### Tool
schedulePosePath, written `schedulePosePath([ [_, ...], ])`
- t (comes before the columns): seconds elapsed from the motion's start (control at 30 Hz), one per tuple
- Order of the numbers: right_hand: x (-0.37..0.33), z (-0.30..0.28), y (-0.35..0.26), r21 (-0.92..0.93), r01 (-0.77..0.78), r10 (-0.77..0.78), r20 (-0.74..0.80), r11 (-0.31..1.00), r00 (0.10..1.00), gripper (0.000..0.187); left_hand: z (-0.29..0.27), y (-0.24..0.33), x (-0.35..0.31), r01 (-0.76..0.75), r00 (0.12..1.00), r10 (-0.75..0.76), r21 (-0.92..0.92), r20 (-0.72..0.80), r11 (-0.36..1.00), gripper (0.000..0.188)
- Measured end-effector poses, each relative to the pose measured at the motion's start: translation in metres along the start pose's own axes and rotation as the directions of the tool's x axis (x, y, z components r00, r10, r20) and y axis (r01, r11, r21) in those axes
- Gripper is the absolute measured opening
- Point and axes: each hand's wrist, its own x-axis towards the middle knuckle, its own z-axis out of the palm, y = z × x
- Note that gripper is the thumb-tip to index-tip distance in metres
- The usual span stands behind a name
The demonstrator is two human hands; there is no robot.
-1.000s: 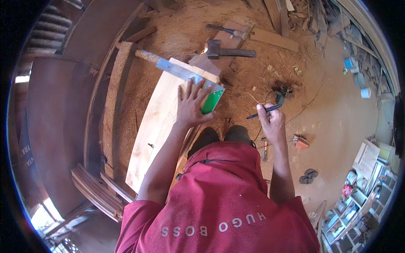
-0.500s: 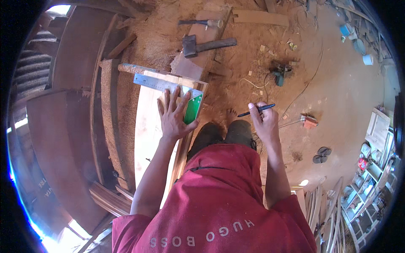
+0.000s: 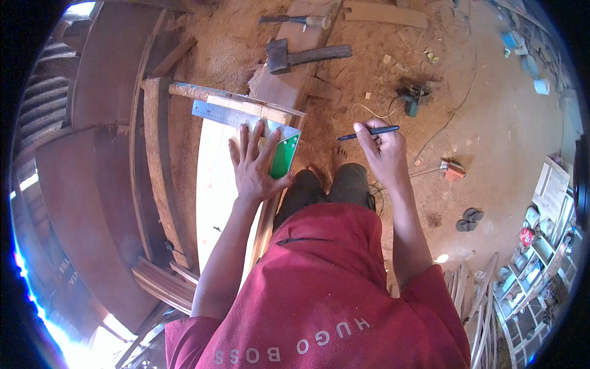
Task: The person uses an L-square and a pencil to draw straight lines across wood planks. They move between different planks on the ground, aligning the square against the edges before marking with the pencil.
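My left hand [image 3: 254, 163] lies with fingers spread on a try square, pressing it to a pale wooden board [image 3: 212, 184]. The square has a silver ruled blade [image 3: 215, 114] across the board's far end and a green handle [image 3: 283, 157] along its right edge. My right hand [image 3: 386, 150] pinches a dark pen [image 3: 375, 131] in the air to the right of the board, apart from it. The pen's tip points left, toward the square.
Beyond the board, a mallet [image 3: 279, 56] and a chisel [image 3: 316, 22] rest on a plank [image 3: 295, 86]. A green power tool [image 3: 410, 106] and an orange one [image 3: 453, 171] sit on the dusty floor with cords. Sandals [image 3: 470, 219] lie at right, shelving [image 3: 534, 264] beyond them.
My right hand has turned and shifted the pen slightly left and away from me, its tip nearer the square. My left hand stays spread on the square.
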Motion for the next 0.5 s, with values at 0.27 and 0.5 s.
schedulePosePath([
  [0.27, 0.014, 0.020, -0.019, 0.124, 0.009, -0.012, 0.026, 0.992, 1.000, 0.025, -0.003, 0.001, 0.001, -0.031, 0.999, 0.030, 0.047, 0.018, 0.998, 0.091],
  [0.5, 0.022, 0.037, -0.025, 0.194, 0.040, -0.044, 0.019, 0.980, 0.999, 0.021, -0.003, 0.001, 0.001, -0.011, 1.000, 0.010, 0.043, 0.014, 0.999, 0.092],
])
